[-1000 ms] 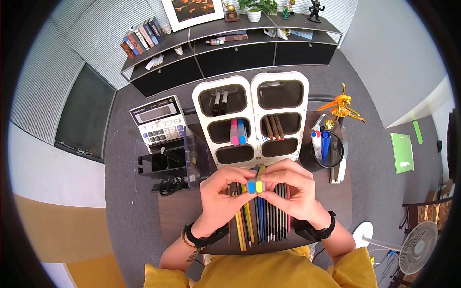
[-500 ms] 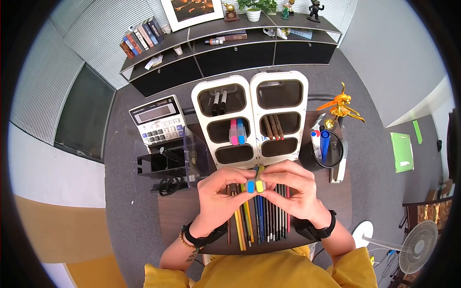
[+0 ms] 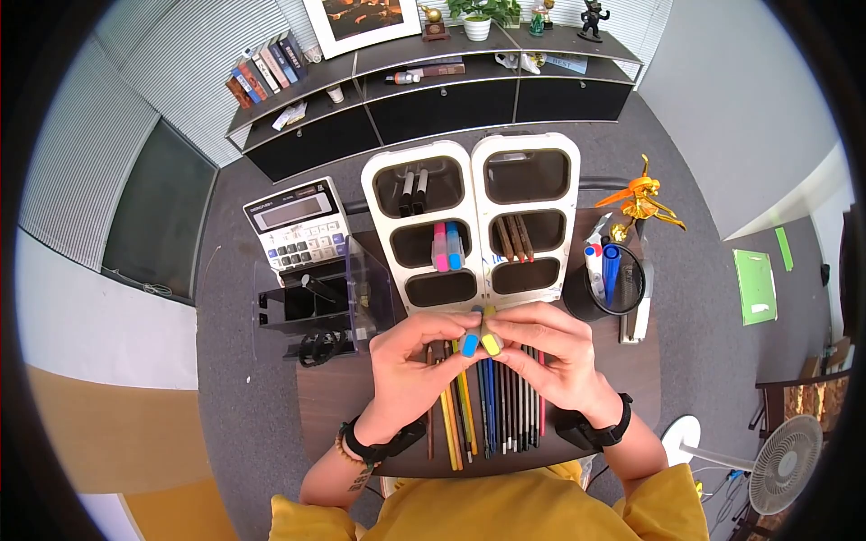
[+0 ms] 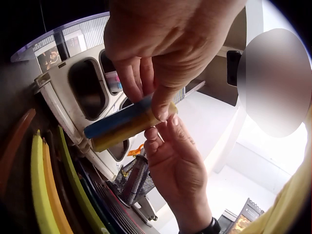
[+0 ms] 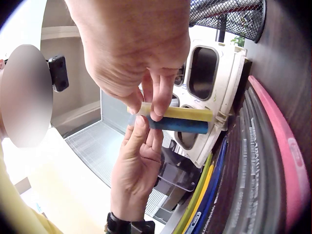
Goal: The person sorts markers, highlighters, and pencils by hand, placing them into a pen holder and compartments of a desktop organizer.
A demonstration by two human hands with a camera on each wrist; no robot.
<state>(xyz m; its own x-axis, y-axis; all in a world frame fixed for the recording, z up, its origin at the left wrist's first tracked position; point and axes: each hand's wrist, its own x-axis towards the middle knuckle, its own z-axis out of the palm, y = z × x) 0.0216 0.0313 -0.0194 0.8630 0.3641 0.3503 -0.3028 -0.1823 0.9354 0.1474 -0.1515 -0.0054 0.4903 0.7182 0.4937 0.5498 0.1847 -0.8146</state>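
Both hands meet over the near side of the desk, in front of the white organizer (image 3: 478, 236). My left hand (image 3: 406, 361) pinches a blue highlighter (image 3: 470, 344) between thumb and fingers. In my right hand (image 3: 555, 352) a yellow highlighter (image 3: 491, 343) is pinched the same way. The two lie side by side, their coloured ends toward me and slightly splayed. Both wrist views show the blue barrel (image 4: 109, 124) and the yellow barrel (image 5: 187, 114) along each other, with fingertips of both hands close together at one end. Below lies a row of coloured pencils (image 3: 492, 406).
Organizer compartments hold black markers (image 3: 413, 192), pink and blue highlighters (image 3: 446, 247) and brown pencils (image 3: 514, 238). To the left stand a calculator (image 3: 296, 225) and a clear desk caddy (image 3: 370, 293). A mesh pen cup (image 3: 586, 302), stapler (image 3: 637, 316) and golden figurine (image 3: 642, 200) are right.
Earlier the two highlighters lay straight alongside each other. Now their near ends have risen slightly and tilted apart, blue to the left and yellow to the right. The hands have barely shifted.
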